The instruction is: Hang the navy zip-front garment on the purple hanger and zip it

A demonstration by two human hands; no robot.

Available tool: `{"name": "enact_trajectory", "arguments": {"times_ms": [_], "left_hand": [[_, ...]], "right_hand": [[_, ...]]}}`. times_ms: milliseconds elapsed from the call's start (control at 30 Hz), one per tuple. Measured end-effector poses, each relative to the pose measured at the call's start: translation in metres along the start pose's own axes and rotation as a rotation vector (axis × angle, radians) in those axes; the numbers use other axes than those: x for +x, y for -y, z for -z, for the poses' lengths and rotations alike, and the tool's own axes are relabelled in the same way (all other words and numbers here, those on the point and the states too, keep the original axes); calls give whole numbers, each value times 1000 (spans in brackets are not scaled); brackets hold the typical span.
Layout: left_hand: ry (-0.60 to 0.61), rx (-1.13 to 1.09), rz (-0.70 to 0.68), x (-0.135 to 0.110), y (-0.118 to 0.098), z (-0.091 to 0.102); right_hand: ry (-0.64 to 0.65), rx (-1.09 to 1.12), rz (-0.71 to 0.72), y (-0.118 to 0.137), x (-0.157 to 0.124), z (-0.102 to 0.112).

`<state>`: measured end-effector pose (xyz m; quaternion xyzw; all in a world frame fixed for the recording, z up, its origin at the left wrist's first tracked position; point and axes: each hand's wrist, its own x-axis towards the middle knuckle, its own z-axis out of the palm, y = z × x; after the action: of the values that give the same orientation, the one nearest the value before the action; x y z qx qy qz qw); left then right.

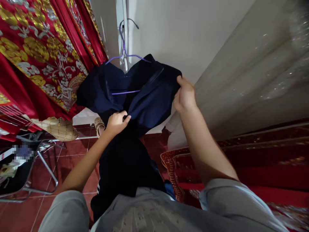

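A dark navy jacket (149,103) hangs in front of me on a purple wire hanger (124,51), its hook caught on a white upright rail (125,35). The hanger's lower bar shows through the open neck. My left hand (117,123) is closed at the jacket's front edge, just below the neck opening, pinching the cloth between thumb and fingers. At the jacket's right shoulder, my right hand (185,95) grips the outer edge of the fabric, with some fingers hidden behind it.
Red garments with gold and silver embroidery (41,48) hang at the left. A black folding chair (26,174) holding small items stands below them on red floor tiles (70,164). Sheer white fabric (260,74) and a red beaded garment (178,170) hang at the right.
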<state>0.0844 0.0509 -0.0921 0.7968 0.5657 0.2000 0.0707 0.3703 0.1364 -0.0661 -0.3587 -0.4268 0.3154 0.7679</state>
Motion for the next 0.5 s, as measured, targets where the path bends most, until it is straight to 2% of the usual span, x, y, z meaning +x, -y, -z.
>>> {"name": "enact_trajectory", "arguments": {"times_ms": [100,133,200,233,300,367,433,500], "left_hand": [[-217,-130,-56,-19,-18,-6],[-282,-195,-86,-25,-24,-8],[-364,-358,-143,-35,-36,-13],[-390,-443,-156,-38,-41,-15],[-427,-609,-134,-44,-48,-21],[-478,-773,-63,-52,-53,-27],[-531,-894,14,-61,-56,-32],[-553,-928,73,-71,-57,-33]], "right_hand": [[-164,21,126,20,-45,-3],[-231,17,187,26,-68,-6],[-255,56,222,32,-120,-15],[-194,29,150,33,-146,-20],[44,-9,-101,28,-187,-32],[217,9,-263,20,-210,-44],[277,19,-310,14,-218,-54],[266,7,-318,11,-218,-61]]}}
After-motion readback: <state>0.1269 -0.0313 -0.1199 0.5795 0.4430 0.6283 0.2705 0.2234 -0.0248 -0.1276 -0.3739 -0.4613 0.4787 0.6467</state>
